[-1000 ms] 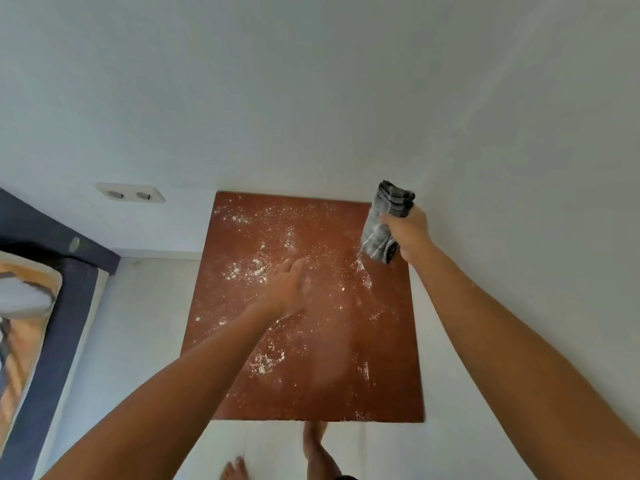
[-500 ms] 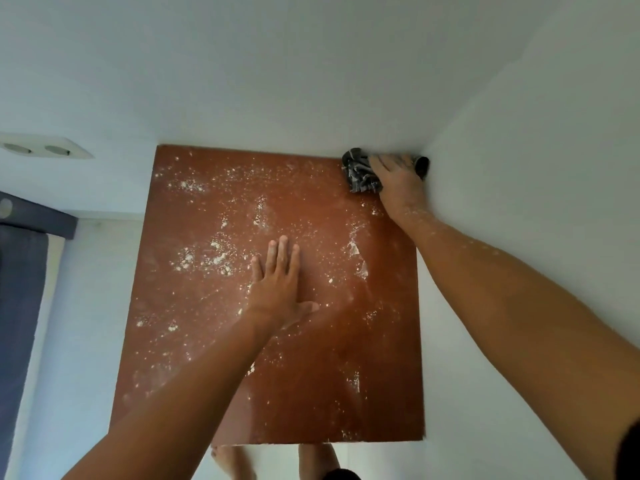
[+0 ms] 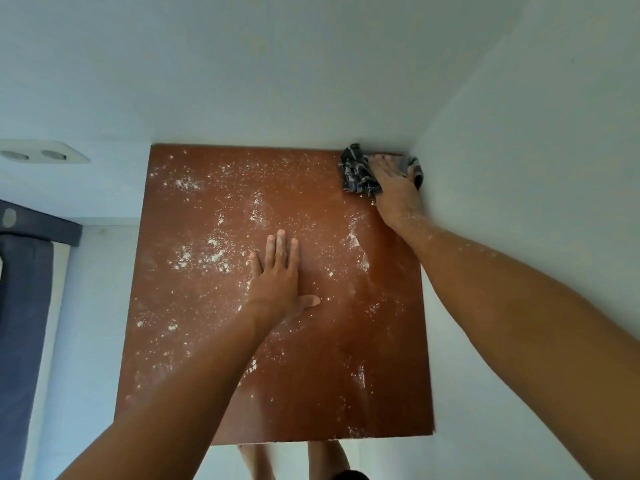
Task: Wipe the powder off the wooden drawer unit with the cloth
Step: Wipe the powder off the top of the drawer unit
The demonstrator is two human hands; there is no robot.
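1. Plainly, the powder lies scattered over most of the top of the drawer unit, thickest just left of the left hand and in streaks between the two hands; only the top panel shows, so I cannot tell whether the drawer fronts are dusted.

2. At the far right corner of the top, where it meets both walls, the cloth sits bunched under the right hand. That hand presses down on it with fingers spread over the fabric, more a flat hold than a fist.

3. Nearer the person and well apart from the cloth, the left hand rests palm down on the wood, fingers together, grasping nothing (it seems to be bracing the body).

4. Judging by how much white remains, the wiping has barely started; this looks like the start of a stroke from the corner.

5. To do the stroke well, I would keep the cloth flat and wide rather than balled, pull it toward the body in overlapping passes, and gather the powder into one line instead of scattering it.

6. The left palm covers powder and would need lifting before the cloth reaches it.

7. Specks cling to the right forearm, so they may drop back on cleaned wood.

8. Left of both hands, a double socket sits on the wall.
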